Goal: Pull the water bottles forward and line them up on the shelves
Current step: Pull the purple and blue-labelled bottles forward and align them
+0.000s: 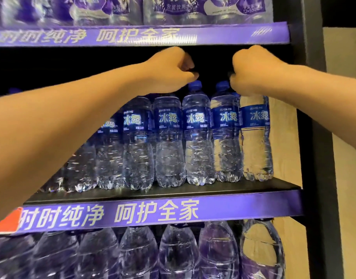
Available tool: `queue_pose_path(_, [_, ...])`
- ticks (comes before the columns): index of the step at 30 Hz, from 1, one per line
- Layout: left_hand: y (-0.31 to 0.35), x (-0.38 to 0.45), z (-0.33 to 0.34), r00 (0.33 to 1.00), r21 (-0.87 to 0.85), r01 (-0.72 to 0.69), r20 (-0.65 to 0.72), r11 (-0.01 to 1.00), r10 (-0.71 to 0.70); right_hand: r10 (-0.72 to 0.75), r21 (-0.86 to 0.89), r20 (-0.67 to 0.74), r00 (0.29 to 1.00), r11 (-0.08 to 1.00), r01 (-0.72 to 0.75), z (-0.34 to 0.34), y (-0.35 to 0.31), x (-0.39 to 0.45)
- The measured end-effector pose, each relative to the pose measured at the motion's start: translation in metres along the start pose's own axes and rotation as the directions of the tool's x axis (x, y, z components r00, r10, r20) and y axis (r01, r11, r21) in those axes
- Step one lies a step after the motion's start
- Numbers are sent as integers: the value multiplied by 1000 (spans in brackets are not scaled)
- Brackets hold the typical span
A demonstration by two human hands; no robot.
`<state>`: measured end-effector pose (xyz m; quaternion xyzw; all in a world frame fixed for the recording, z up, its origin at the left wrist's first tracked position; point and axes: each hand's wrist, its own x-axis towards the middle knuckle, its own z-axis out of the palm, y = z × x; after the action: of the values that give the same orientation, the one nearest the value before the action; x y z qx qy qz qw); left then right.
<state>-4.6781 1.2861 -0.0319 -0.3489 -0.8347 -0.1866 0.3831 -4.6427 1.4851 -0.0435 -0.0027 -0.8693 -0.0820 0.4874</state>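
Both hands are raised over the row of water bottles [169, 141] on the middle shelf [173, 189]. The left hand [171, 71] is held with its fingers curled over the top of the bottle second to the left of the blue-capped bottle [197, 135]; whether a cap is actually gripped cannot be told. The right hand [251, 71] is likewise curled, knuckles up, over the top of the rightmost bottle [256, 137], whose cap is hidden beneath it, so its grip cannot be told either. The bottles are stood upright, side by side, touching, close behind the shelf's front edge, their blue labels faced outward. Purple banner strips [233, 208] are fixed along the shelf fronts. Larger bottles [179, 252] are seen on the shelf below, and wrapped packs [193, 11] above.
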Motion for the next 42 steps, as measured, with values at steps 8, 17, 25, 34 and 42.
queue_pose_path(8, [-73,-61,-50,982,141,153,-130,978,-135,-176,285,-54,983,941,184,-4,-61,5])
queue_pose_path(17, [-126,-81,-70,972,208,151,-208,966,-108,-84,124,69,994,989,75,-8,-87,10])
queue_pose_path(25, [-144,-86,-76,980,282,46,-200,958,12,4,178,31,1000,984,-9,0,-89,5])
queue_pose_path(34, [-185,-102,-109,960,49,195,-213,980,-181,-10,114,-82,997,993,20,-11,-133,3])
queue_pose_path(42, [-187,-111,-113,972,2,183,-149,983,-181,-235,219,-7,972,948,231,-16,-247,33])
